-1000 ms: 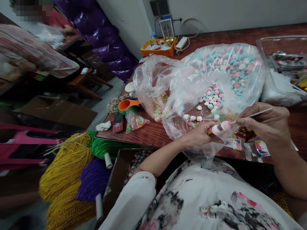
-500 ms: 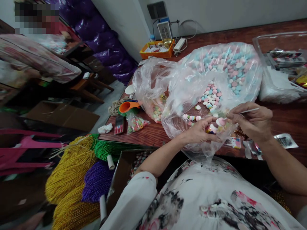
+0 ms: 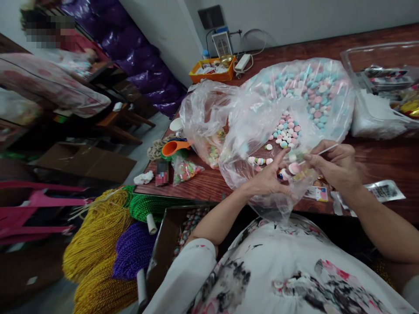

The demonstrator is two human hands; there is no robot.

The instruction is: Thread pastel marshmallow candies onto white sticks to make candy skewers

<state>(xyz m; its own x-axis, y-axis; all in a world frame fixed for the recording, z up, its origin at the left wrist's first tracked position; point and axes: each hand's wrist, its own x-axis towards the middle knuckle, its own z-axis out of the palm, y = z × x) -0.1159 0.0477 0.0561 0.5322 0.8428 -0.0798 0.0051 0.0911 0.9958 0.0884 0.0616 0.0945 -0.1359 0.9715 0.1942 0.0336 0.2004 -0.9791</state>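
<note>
My right hand [image 3: 338, 168] pinches a thin white stick [image 3: 328, 149]. A pink-and-white candy [image 3: 294, 168] is at the lower left of its fingertips; whether it is threaded on the stick, I cannot tell. My left hand [image 3: 270, 179] lies just left of that candy, thumb raised and fingers apart. Beneath both hands is a clear plastic bag [image 3: 278, 207]. A short row of candies [image 3: 260, 161] lies beyond my left wrist. Loose pastel candies [image 3: 286, 131] spill out near the mouth of a large clear bag [image 3: 314, 87].
On the table's left are an orange scoop [image 3: 175, 148] and a small bag of colourful candies [image 3: 186, 169]. A yellow basket [image 3: 212, 77] stands at the back. A clear plastic box [image 3: 369, 117] is at the right. Bundles of yellow cord [image 3: 94, 231] hang off the left edge. Another person sits farther left.
My left thumb has lifted off the candy and spread away from the fingers. My right hand has shifted slightly left, and the stick is tilted more steeply.
</note>
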